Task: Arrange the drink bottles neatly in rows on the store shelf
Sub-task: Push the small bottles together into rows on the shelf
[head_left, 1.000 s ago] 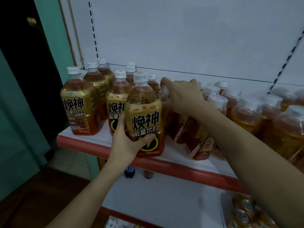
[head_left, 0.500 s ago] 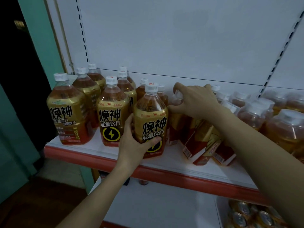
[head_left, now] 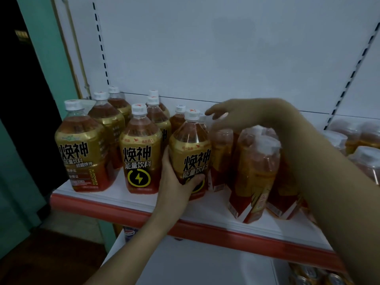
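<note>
Amber drink bottles with gold and red labels and white caps stand in rows at the left of the white shelf (head_left: 131, 199). My left hand (head_left: 174, 182) grips the front bottle of the third row (head_left: 190, 149) low on its label, at the shelf's front. My right hand (head_left: 236, 116) hovers above the bottles behind it, fingers spread and loose, holding nothing. Just right of it, two shrink-wrapped bottles (head_left: 257, 167) lean over. More wrapped bottles (head_left: 366, 161) fill the right end, partly hidden by my right forearm.
The shelf has a red front lip (head_left: 205, 225) and a white back panel (head_left: 226, 48). A lower white shelf (head_left: 185, 264) holds cans (head_left: 308, 276) at the right. A teal wall (head_left: 41, 58) and a dark doorway lie to the left.
My left hand has slid the front bottle back and rightwards on the shelf. My right hand has lifted off the bottle tops and opened its fingers. The camera moved closer.
</note>
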Tool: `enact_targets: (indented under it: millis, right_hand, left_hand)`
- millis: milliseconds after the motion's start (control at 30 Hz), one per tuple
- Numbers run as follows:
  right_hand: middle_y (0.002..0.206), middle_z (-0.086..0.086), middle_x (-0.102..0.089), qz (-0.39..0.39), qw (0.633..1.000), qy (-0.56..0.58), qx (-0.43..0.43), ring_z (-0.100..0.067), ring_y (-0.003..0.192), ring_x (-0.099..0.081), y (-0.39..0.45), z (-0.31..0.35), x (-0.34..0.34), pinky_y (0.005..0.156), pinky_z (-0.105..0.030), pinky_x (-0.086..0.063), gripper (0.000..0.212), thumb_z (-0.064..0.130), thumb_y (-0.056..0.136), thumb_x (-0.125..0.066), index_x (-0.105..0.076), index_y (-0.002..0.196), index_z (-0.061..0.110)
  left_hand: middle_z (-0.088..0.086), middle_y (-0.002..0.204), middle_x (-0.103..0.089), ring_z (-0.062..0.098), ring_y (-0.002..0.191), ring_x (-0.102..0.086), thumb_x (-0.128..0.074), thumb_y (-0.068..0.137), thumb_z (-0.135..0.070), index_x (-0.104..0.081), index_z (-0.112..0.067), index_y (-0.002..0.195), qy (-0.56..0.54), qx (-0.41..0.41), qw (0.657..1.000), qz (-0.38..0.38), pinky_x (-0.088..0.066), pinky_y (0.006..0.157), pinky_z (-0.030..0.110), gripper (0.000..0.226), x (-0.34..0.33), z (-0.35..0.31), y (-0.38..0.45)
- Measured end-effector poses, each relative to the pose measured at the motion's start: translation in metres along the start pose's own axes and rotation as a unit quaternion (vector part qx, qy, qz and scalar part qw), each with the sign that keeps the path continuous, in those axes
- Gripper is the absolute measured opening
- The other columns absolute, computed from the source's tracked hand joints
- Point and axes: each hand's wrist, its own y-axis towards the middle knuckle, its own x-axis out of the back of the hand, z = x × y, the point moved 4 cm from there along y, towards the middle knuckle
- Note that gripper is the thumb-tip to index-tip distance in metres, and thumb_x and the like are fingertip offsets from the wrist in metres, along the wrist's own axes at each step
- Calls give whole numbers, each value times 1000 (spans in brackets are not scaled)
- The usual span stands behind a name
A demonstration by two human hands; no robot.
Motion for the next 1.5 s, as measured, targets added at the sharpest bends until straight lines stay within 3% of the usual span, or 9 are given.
enact_targets:
  millis: [167,233,367,467,733,933,1167,1300,1500]
  right_hand:
    - [139,-4,-54,-95,995,-1,22,-27,113,-62,48,16,20,88,-38,-56,40,26,101,-59,-53,140,20]
    - [125,-3,-61,-41,999,-18,18,-28,102,-68,73,14,6,69,-33,-55,32,25,97,-65,-60,129,21]
    - [105,-3,-68,-57,996,-63,19,-25,91,-67,92,0,3,73,-32,-53,8,25,93,-72,-69,97,18]
    - [108,-4,-71,-93,992,-88,-19,-23,94,-66,94,-24,7,86,-39,-56,16,25,92,-72,-76,101,13]
    - [95,-18,-76,-39,988,-77,-125,-23,59,-71,91,-50,11,67,-36,-62,25,0,92,-53,-69,111,-2]
    - [114,-20,-67,-29,989,-73,-128,-33,90,-71,90,-38,17,86,-46,-61,27,7,97,-47,-63,117,-4]
    - [123,-14,-66,-304,952,-37,-8,-34,111,-62,91,17,62,98,-41,-52,32,8,93,-46,-67,117,8]
    - [124,-15,-65,-230,970,-61,54,-32,110,-63,118,64,41,93,-39,-53,27,9,96,-51,-64,120,4]
    - [107,-10,-57,-122,977,-172,-23,-33,101,-57,162,61,-12,78,-35,-42,25,0,91,-56,-61,114,8]
  left_hand:
    - [-6,157,-30,10,145,-30,-81,80,-30,-6,-38,155,2,-11,1000,-10,-31,118,45,106,-5,3,0]
    - [-8,156,-27,10,145,-28,-80,81,-26,-6,-36,155,0,-6,1000,-15,-29,119,43,105,-7,3,0]
    - [-15,149,-20,0,140,-20,-78,83,-25,-7,-29,155,27,-16,999,-35,-22,118,29,101,-10,-3,0]
    - [-9,155,-22,7,144,-22,-79,83,-21,-9,-29,156,12,-1,999,-40,-24,121,38,101,-11,1,7]
    - [1,161,-23,18,147,-24,-77,84,-17,-4,-28,157,-8,29,999,-31,-27,120,49,104,-21,9,39]
    - [6,161,-21,23,148,-20,-74,86,-15,-1,-22,157,5,43,998,-41,-24,120,50,102,-39,10,58]
    - [4,164,-11,20,151,-11,-72,88,-11,4,-21,157,2,61,998,-23,-20,122,47,103,-59,13,82]
    - [2,166,3,18,152,0,-64,94,-15,11,-18,156,33,60,998,-4,-10,124,40,98,-58,18,78]
    - [-6,166,6,8,151,3,-52,98,-1,9,-34,155,85,-46,995,-13,-3,115,19,90,-53,15,61]
